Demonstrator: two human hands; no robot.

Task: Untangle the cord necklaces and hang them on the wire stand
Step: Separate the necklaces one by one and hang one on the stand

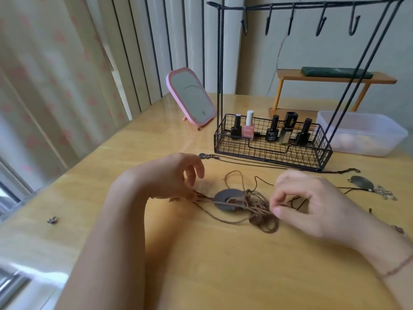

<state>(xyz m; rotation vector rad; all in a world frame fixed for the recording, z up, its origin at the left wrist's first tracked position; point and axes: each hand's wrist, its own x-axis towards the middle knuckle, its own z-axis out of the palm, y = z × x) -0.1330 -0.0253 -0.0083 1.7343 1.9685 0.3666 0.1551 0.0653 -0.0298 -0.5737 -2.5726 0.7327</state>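
A tangle of brown cord necklaces lies on the wooden table, knotted around a grey ring pendant. My left hand pinches cord ends just left of the pendant. My right hand pinches strands at the tangle's right side between thumb and forefinger. A thin black cord loops out of the tangle toward the right. The black wire stand rises behind, its hooks bare. A chain necklace lies along the stand's front.
Several nail polish bottles stand in the stand's basket. A pink mirror leans at the back left. A clear plastic box sits at the right, an orange shelf behind it. A metal leaf pendant lies right; a small charm left.
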